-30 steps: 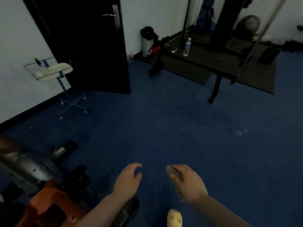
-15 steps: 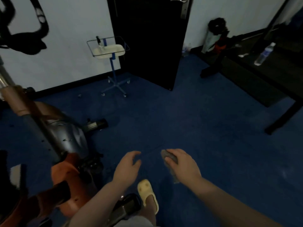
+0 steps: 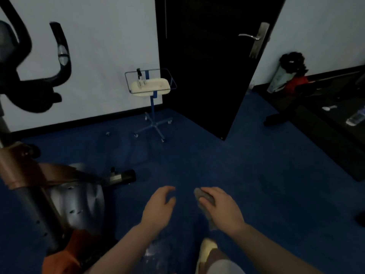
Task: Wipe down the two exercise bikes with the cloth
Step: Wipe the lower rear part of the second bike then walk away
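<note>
An exercise bike (image 3: 77,202) with an orange and silver body fills the lower left; its black handlebars (image 3: 39,80) rise at the upper left. My right hand (image 3: 221,208) grips a bunched grey cloth (image 3: 204,196) over the blue floor, well to the right of the bike. My left hand (image 3: 158,208) hovers beside it, fingers loosely curled and holding nothing. Neither hand touches the bike. Only one bike is in view.
A blue wheeled stand with a white tray (image 3: 151,87) stands by the wall ahead. A dark door (image 3: 207,62) stands open behind it. A black bench with a water bottle (image 3: 355,117) is at the right. My foot in a pale slipper (image 3: 206,252) is below.
The view has swung left, bringing the bike and its handlebars further into sight. Both hands have kept their pose, the right one still holding the cloth.
</note>
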